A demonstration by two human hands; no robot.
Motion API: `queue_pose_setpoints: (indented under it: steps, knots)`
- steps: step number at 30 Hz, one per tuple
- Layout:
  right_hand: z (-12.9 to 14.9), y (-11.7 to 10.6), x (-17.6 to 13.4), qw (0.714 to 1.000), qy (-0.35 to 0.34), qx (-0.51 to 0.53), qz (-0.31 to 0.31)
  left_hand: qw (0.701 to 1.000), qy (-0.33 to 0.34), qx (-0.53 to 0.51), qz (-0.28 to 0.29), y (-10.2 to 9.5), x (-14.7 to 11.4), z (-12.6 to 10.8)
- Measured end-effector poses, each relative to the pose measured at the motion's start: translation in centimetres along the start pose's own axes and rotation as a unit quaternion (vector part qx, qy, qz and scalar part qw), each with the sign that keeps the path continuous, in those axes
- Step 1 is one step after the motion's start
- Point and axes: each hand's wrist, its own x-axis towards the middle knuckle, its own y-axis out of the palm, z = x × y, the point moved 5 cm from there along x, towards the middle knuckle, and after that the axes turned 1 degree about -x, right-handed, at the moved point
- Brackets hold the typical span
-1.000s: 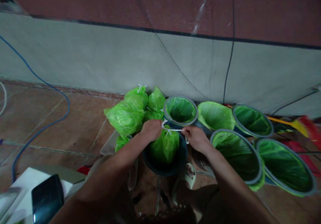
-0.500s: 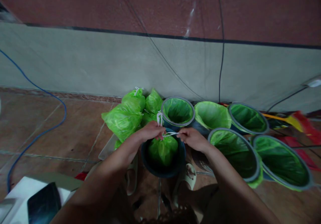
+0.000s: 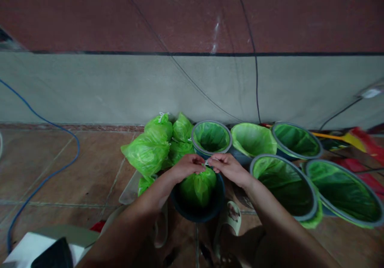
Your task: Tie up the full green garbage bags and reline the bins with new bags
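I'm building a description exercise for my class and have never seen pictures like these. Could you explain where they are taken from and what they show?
There is no machine here: a person is working with two bare hands. Every picture comes from one camera worn on the head, looking forward and down.

The left hand and right hand meet over a dark bucket on the tiled floor. Their fingers pinch a white tie at the top of a green bag inside it; the exact loops are too small to make out.

To the left sit other green bags; to the right, bins lined with green plastic. A blue cable lies farther left.
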Motion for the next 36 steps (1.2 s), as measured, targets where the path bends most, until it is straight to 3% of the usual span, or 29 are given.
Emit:
queue_pose_setpoints:
  steps: [5,10,13,17,23,27,31,34,36]
  knots:
    - [0.6,1.0,0.1,0.997,0.02,0.072,-0.009,0.995,0.049,0.077,0.029,1.0,0.0,0.1]
    - [-1.0,1.1,0.2,0.978,0.088,0.173,-0.076,0.992,0.078,0.097,0.004,1.1,-0.2,0.0]
    - [-2.4,1.6,0.4,0.988,0.112,0.1,-0.035,0.992,0.084,0.094,0.001,1.1,-0.2,0.0]
    - [-3.4,2.1,0.7,0.996,0.081,-0.01,0.032,0.993,0.071,0.09,-0.028,0.7,0.0,0.4]
    - [-3.0,1.1,0.9,0.979,0.024,-0.2,-0.02,0.998,-0.06,0.014,-0.019,0.7,-0.2,1.9]
    - [-2.8,1.1,0.8,0.972,0.004,-0.231,-0.039,0.99,-0.118,-0.05,-0.055,0.4,-0.3,2.7]
    - [-3.5,1.5,0.5,0.984,0.043,-0.174,0.019,0.989,-0.082,-0.046,-0.116,-0.1,-0.2,3.0]
    - [-4.1,1.8,0.1,0.984,0.098,-0.13,0.068,0.995,-0.021,-0.013,-0.101,0.0,-0.1,2.8]
    - [-4.0,1.4,0.1,0.982,0.106,-0.143,0.062,0.996,0.028,0.046,-0.077,0.1,0.1,2.4]
